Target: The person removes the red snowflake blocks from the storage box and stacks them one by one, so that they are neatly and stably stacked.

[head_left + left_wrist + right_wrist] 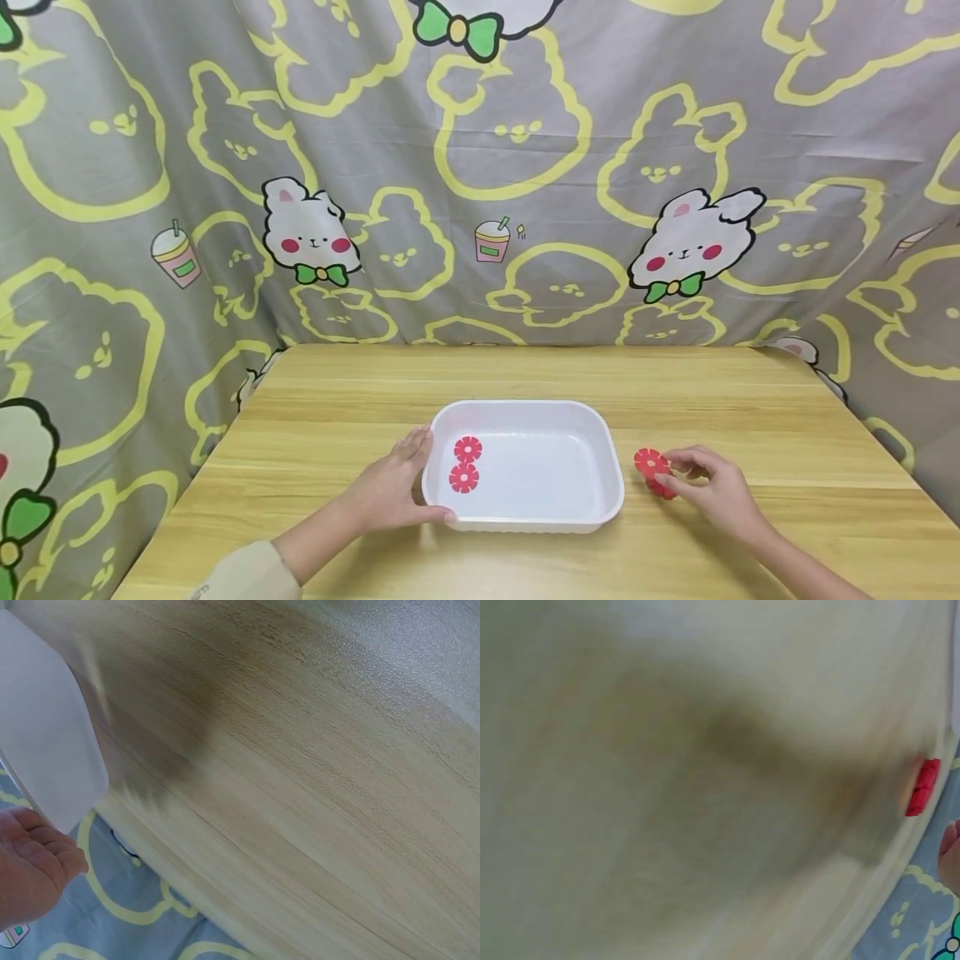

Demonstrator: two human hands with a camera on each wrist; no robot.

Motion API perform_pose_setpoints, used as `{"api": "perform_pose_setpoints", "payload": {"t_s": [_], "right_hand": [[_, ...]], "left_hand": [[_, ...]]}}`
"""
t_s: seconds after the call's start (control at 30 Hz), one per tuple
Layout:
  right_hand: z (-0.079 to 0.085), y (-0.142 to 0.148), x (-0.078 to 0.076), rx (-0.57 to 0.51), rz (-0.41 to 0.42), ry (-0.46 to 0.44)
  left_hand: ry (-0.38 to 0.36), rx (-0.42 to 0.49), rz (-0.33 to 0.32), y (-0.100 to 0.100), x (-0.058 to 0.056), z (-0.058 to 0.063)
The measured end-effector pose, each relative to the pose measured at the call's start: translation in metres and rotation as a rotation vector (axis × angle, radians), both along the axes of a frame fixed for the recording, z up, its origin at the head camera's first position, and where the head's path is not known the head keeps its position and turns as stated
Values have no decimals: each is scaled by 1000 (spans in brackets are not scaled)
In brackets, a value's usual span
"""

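Observation:
A white rectangular tub [525, 525] stands on the table with two red notched discs [463, 477] lying at its left end. My left hand [390, 487] holds the tub's left side, thumb on the near rim and fingers along the outside wall. To the right of the tub, my right hand [716, 492] pinches a red notched disc [650, 461] between thumb and fingers. Another red disc [663, 490] shows just below it, partly covered by the thumb. In the right wrist view, a red piece [922, 787] appears near the fingertips; the contact itself is hidden there.
The wood-grain table [360, 383] extends on all sides of the tub. A grey curtain [525, 167] with yellow outlines and rabbit prints hangs behind the table and along both sides.

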State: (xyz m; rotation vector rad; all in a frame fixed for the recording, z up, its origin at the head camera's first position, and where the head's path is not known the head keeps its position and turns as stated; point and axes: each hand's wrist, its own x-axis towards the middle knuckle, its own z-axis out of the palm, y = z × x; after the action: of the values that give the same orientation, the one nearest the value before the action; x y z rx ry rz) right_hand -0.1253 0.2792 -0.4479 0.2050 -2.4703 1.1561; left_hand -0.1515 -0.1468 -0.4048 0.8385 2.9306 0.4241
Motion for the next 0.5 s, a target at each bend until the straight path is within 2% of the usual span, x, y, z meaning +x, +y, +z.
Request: {"api": "perform_pose_setpoints", "payload": {"t_s": [0.3,0.5], "right_hand": [[-15,8,6,-9,-96,-140],[-23,10,8,-34,-128,-159]], "left_hand": [[13,1,-8,-1,1,0],[0,5,1,0,0,0]]}}
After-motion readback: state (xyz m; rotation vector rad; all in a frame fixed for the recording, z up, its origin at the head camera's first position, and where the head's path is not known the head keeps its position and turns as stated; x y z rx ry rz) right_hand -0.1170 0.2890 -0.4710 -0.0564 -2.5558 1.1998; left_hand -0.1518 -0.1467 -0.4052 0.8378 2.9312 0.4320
